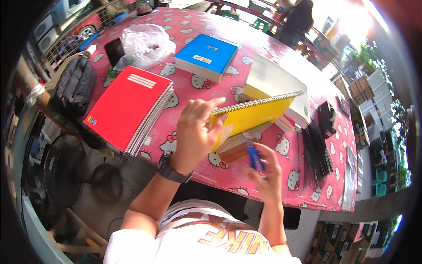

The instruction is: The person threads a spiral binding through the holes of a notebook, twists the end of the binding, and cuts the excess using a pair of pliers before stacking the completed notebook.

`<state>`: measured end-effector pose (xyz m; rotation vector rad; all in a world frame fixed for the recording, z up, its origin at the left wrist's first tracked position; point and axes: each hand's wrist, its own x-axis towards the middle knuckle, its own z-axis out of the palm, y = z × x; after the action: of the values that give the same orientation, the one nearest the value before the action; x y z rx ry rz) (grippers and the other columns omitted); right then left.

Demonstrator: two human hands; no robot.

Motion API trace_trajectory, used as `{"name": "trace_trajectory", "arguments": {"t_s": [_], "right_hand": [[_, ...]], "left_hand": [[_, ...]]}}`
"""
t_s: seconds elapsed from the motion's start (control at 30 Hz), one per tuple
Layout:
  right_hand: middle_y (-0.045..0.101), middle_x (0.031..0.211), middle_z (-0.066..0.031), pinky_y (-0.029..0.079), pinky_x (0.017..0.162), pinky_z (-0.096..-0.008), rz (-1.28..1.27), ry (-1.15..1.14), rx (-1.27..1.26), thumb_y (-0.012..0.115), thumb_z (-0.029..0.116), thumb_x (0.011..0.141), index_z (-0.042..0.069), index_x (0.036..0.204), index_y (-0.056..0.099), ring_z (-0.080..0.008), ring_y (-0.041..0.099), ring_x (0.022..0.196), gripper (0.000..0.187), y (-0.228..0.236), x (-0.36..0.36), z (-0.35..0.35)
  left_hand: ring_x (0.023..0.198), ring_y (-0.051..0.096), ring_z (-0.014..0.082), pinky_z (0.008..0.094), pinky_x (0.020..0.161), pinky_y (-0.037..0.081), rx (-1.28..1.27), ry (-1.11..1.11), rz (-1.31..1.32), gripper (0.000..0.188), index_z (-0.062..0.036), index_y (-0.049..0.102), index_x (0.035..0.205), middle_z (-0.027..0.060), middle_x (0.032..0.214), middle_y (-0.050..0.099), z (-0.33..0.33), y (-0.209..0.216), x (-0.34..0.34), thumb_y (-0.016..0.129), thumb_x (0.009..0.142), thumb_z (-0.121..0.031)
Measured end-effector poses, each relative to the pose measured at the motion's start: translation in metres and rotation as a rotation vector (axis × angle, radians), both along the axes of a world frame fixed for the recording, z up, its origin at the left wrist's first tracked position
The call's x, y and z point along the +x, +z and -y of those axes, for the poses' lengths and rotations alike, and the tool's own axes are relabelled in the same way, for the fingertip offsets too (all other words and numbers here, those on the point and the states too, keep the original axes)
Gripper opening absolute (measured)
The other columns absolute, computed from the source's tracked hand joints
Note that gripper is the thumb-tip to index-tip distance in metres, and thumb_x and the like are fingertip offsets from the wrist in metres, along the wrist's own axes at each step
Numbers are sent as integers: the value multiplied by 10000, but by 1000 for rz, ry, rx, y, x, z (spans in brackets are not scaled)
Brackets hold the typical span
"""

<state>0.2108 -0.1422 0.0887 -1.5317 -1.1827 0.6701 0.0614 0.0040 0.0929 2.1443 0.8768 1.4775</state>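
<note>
Our left hand (193, 132) grips the yellow spiral notebook (252, 116) near the table's (307, 193) front edge. It looks light and floppy (hold by the spine); our right hand (266, 174) clasps a blue tool (254, 157).

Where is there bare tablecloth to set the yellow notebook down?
Bare cloth lies between the red notebook stack and the blue notebook stack, and along the near edge by the black combs. It is crowded under the yellow notebook the left hand holds.
</note>
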Motion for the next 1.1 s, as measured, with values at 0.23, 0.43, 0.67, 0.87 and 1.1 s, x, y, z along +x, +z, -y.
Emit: {"name": "trace_trajectory", "arguments": {"t_s": [0.23,0.43,0.67,0.87,1.1], "right_hand": [[557,1093,-154,353,941,-419,741,-636,-154,728,124,706,40,1163,521,-336,474,1061,509,-110,94,62],[522,1186,-114,353,929,-433,689,-634,-299,714,214,738,61,1166,518,-319,430,1105,495,-122,98,73],[537,1172,-122,331,958,-418,627,-624,-222,687,165,747,41,1160,522,-307,415,1114,461,-111,103,66],[559,1144,-133,347,952,-397,570,-599,16,623,60,737,32,1079,579,-301,454,1099,346,-98,90,34],[578,1114,-136,334,959,-393,607,-541,102,558,51,718,23,1056,586,-298,476,1073,340,-79,73,-7]], "left_hand": [[1031,521,281,468,915,349,496,214,-380,378,-12,540,1154,139,1079,569,17,26,84,492,793,-114],[864,587,264,376,701,460,247,42,-476,334,-19,562,1072,118,909,597,-22,42,64,569,740,-62],[662,567,210,327,623,430,24,528,-29,423,-46,588,909,123,728,584,-114,103,-128,480,901,-454],[922,575,373,449,744,454,-51,738,-657,459,-54,595,923,203,1032,592,-192,-35,-255,525,844,-500],[1124,475,381,477,907,399,-264,530,-657,567,-59,441,1266,218,1212,505,-210,-81,-244,486,874,-466]]}}
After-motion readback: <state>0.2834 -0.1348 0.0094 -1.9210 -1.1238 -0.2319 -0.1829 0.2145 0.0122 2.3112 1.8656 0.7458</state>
